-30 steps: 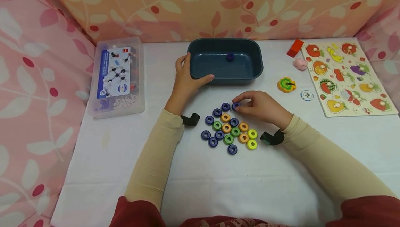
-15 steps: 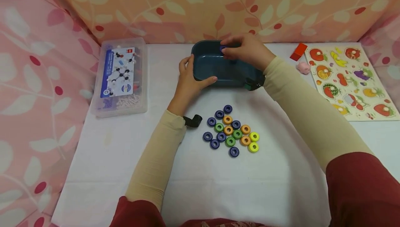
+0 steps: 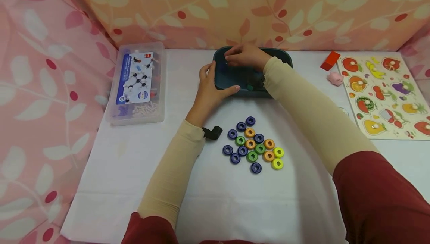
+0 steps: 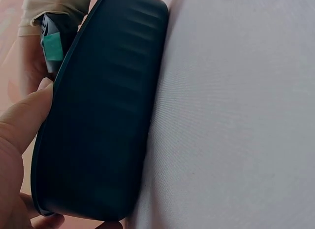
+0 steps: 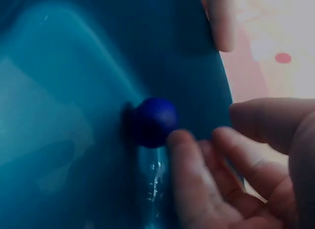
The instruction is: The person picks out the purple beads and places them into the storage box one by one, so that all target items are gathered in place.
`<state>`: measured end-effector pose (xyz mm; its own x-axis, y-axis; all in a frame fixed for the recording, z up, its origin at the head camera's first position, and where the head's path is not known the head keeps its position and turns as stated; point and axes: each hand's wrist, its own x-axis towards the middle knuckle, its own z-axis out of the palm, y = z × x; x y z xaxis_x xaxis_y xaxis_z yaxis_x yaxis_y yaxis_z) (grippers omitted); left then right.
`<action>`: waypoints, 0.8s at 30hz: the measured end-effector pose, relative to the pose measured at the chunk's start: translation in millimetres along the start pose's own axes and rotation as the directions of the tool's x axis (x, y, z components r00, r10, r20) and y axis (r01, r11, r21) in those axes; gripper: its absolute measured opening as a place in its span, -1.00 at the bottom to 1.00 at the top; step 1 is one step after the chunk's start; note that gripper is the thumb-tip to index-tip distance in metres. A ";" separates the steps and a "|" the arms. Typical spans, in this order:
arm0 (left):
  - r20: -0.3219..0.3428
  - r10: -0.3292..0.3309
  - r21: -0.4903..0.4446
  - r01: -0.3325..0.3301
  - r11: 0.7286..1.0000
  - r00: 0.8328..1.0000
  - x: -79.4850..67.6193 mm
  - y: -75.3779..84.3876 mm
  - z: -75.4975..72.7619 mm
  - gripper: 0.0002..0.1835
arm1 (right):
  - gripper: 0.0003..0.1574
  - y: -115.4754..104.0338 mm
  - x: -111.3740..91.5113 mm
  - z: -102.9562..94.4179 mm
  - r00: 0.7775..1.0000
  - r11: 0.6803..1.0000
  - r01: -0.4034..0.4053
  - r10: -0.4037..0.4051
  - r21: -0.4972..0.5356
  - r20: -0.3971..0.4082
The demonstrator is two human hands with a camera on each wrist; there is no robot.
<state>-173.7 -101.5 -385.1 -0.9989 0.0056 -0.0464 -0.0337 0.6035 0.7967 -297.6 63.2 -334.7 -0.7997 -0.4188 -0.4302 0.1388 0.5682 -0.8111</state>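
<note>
My left hand (image 3: 209, 91) holds the near left corner of a dark teal plastic tub (image 4: 103, 106), thumb along the front rim and fingers around its left end. My right hand (image 3: 248, 56) reaches inside the tub, palm down. In the right wrist view a blue ring bead (image 5: 155, 121) sits low against the tub's wall, just off the right fingertips (image 5: 180, 138), with thumb and fingers spread apart. On the white cloth in front lies a loose cluster of ring beads: dark blue (image 3: 256, 168), orange (image 3: 250, 144), green (image 3: 252, 157) and yellow (image 3: 277, 163).
A clear plastic molecule kit box (image 3: 137, 83) stands to the left. At the right lie a fruit peg puzzle board (image 3: 383, 115), a red block (image 3: 330, 61) and a small pink pig (image 3: 335, 78). Patterned curtain (image 3: 268, 9) hangs behind the tub.
My right hand picked up a dark blue ring bead from the cluster, carried it up into the tub and let it go. The left hand stays at the tub's corner.
</note>
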 end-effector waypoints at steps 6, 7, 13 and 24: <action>-0.003 0.002 0.007 -0.002 1.000 1.000 2.5 -0.3 -0.1 0.28 | -0.39 0.7 -6.1 -4.0 1.000 0.999 -0.028 0.028 -0.045 -0.002; -0.003 0.003 0.009 -0.003 1.000 1.000 3.0 -0.8 -0.5 0.28 | -0.38 0.8 -9.0 -5.3 1.000 0.998 -0.026 0.026 -0.048 -0.003; -0.001 0.000 0.004 0.000 1.000 1.000 3.8 -2.1 -3.9 0.29 | -0.33 -0.2 -40.4 -12.4 0.999 0.999 0.035 -0.035 -0.026 -0.005; -0.006 -0.017 -0.006 0.017 1.000 1.000 3.6 -5.5 -10.1 0.30 | -0.45 23.1 -126.2 6.0 0.994 0.993 0.107 -0.108 -0.043 -0.022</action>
<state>-177.4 -112.8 -383.5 -0.9984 -0.0093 -0.0562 -0.0505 0.5987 0.7994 -189.9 125.0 -301.5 -0.8226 -0.4621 -0.3314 0.0273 0.5500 -0.8347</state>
